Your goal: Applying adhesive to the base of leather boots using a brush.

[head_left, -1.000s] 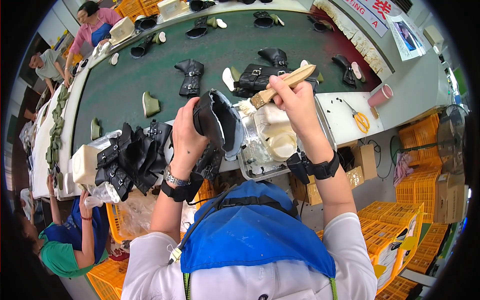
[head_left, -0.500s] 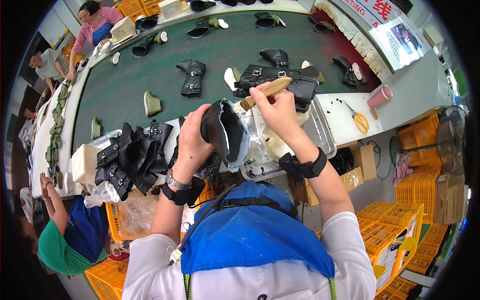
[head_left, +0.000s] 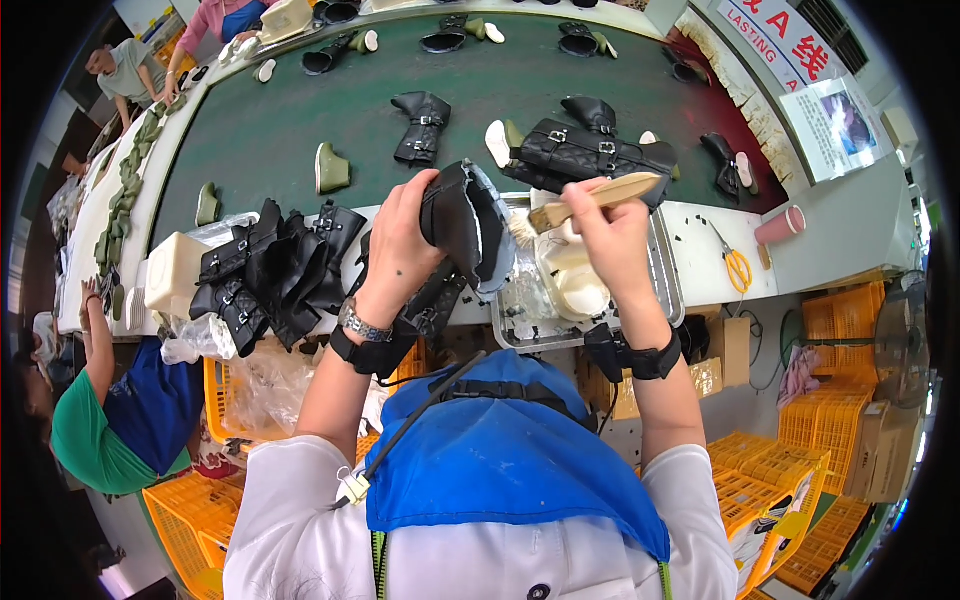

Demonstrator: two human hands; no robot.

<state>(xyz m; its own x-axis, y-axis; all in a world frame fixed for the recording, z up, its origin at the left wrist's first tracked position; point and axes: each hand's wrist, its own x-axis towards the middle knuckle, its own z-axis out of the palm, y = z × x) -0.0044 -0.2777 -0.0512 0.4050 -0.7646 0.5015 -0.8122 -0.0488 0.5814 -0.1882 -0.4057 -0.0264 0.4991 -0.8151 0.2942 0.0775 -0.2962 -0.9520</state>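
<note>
Orange-handled scissors (head_left: 728, 248) lie toward the right end of a white worktop (head_left: 695, 265), near a pink cup (head_left: 781, 225) at its right edge. Beyond that edge hang a white sign (head_left: 775, 40) with red lettering and a printed sheet (head_left: 838, 130). Below the right corner, orange crates (head_left: 820, 420) stand by a dark fan (head_left: 902, 340), a pink cloth (head_left: 795, 375) draped among them. At the left edge, a co-worker (head_left: 105, 430) in green and a blue apron raises an arm.

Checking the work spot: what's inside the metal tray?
The metal tray holds a cream tub and dark scraps. The right hand, gripping a brush, covers part of the tub; the tray bottom under it can't be seen.
</note>
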